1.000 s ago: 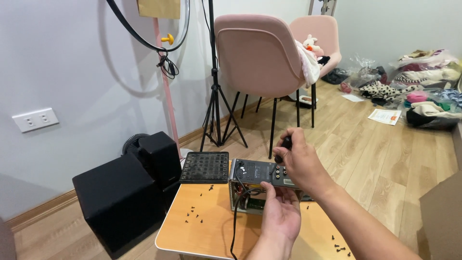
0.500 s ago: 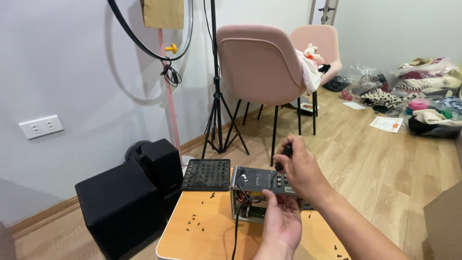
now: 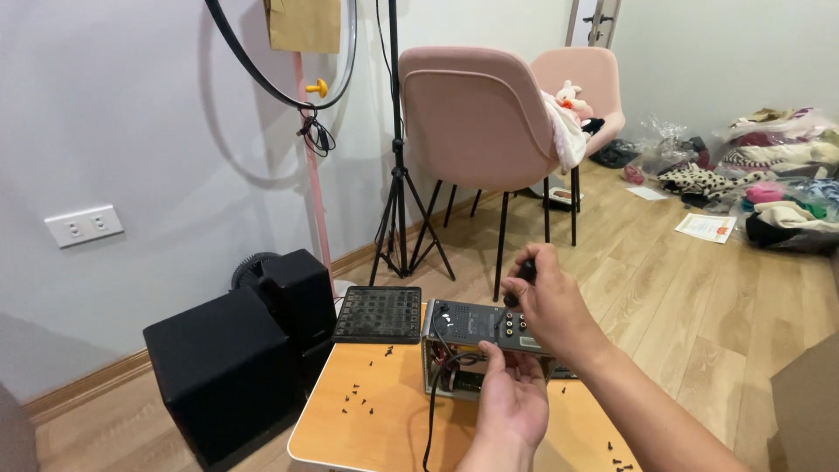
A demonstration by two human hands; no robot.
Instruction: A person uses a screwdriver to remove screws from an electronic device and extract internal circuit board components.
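While we look down at the small wooden counter [image 3: 393,428], we see the opened electronic unit [image 3: 476,345] standing near its far edge, its grey panel of sockets and knobs facing us and coloured wiring showing beneath. Our left hand [image 3: 511,398] cups the near lower side of the unit, fingers curled up against it in a loose supporting grip. Our right hand [image 3: 551,301] hovers over the unit's right end with its grip closed around a black-handled screwdriver [image 3: 523,278], whose tip points down at the panel. A black cable [image 3: 434,411] runs from the unit toward us across the counter. Just left of the unit lies a black perforated cover plate [image 3: 378,314], and small dark screws [image 3: 360,398] are scattered on the counter left and right of the unit. Farther left of the unit, on the floor, stand two black speaker boxes [image 3: 236,367]; behind the unit stand two pink chairs [image 3: 476,114].
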